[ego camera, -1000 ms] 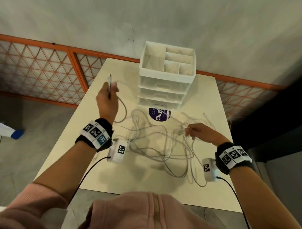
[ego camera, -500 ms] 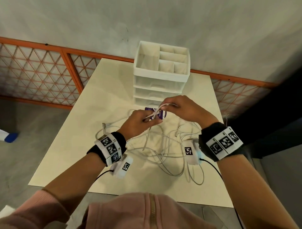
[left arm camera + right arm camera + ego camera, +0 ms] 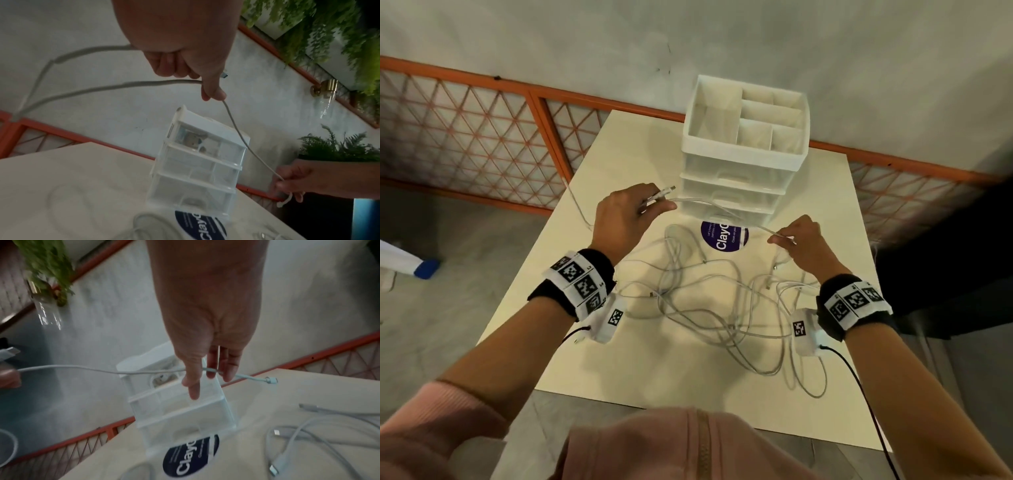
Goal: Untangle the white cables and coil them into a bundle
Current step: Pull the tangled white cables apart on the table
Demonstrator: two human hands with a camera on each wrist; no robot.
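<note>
A tangle of white cables (image 3: 709, 308) lies on the cream table (image 3: 640, 370) between my wrists. One white cable (image 3: 722, 209) is stretched in the air between both hands. My left hand (image 3: 630, 212) grips it near its USB plug (image 3: 666, 192), with a doubled loop trailing off to the left (image 3: 82, 91). My right hand (image 3: 796, 240) pinches the same cable (image 3: 102, 369) close to its other end, whose connector (image 3: 270, 380) sticks out past the fingers. Loose plugs (image 3: 275, 467) of other cables rest on the table.
A white drawer organiser (image 3: 743, 154) with open top compartments stands at the table's back, a purple round sticker (image 3: 724, 234) in front of it. An orange lattice fence (image 3: 482, 137) runs along the wall behind. Grey floor lies left of the table.
The hands were close together over the sticker half a second ago; now they have pulled apart, left hand to the left, right hand to the right, drawing one cable taut between them.
</note>
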